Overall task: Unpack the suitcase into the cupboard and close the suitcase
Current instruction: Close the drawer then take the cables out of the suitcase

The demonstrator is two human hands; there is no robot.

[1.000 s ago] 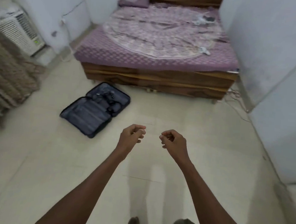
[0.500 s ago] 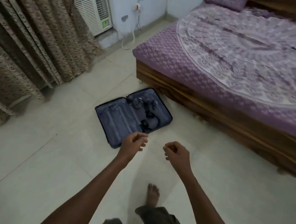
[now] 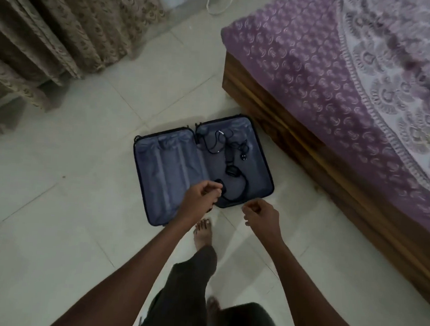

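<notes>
A dark blue suitcase point(image 3: 162, 169) lies flat and wide open on the tiled floor beside the bed. Its left half shows only grey lining. In its right half lie black cables and chargers point(image 3: 230, 161). My left hand point(image 3: 201, 197) hangs over the suitcase's near edge, fingers loosely curled, holding nothing. My right hand point(image 3: 261, 215) hovers just past the suitcase's near right corner, also loosely curled and empty. No cupboard is in view.
A wooden bed point(image 3: 311, 149) with a purple patterned cover point(image 3: 355, 70) fills the right side. Brown curtains point(image 3: 53, 24) hang at the upper left. A white cable point(image 3: 217, 2) lies on the floor at the top. My bare foot point(image 3: 204, 234) stands just before the suitcase.
I have walked up to the suitcase; it went from far off on the left to directly under my hands. Both hands stayed loosely curled and empty.
</notes>
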